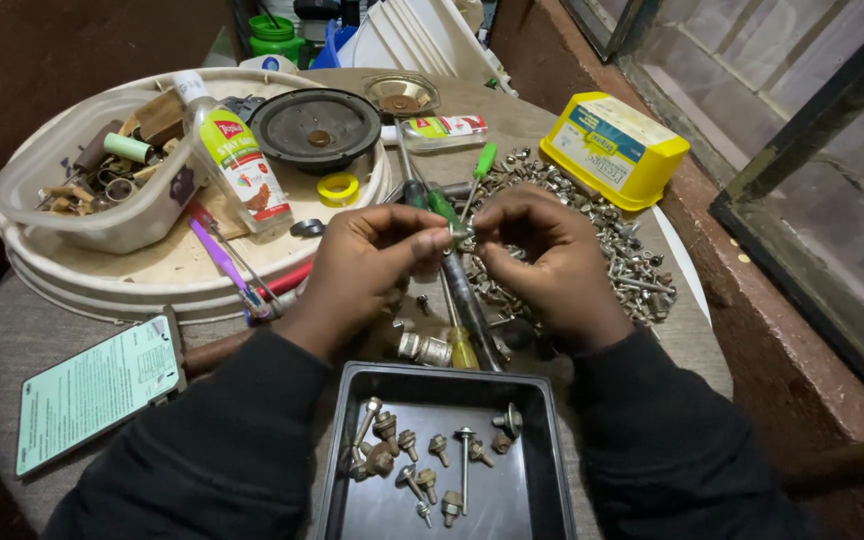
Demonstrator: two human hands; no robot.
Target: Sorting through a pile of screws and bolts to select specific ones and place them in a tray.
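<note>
Left hand (367, 262) and right hand (544, 262) meet fingertip to fingertip, both grips pinching one small screw (459, 236) above the table (12, 340). Screw pile (612, 250) lies just behind the right hand. Black tray (542, 440) with sorted bolts sits near the wrists. Screwdrivers (467, 290) lie below the hands.

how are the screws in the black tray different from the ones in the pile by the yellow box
The screws in the black tray are few and lie spread apart, so each can be told singly; the pile of screws is many, heaped and tangled on the table. The tray sits near the person, below both hands; the pile lies beyond the right hand, beside the yellow box. Both are silvery metal fasteners.
</note>
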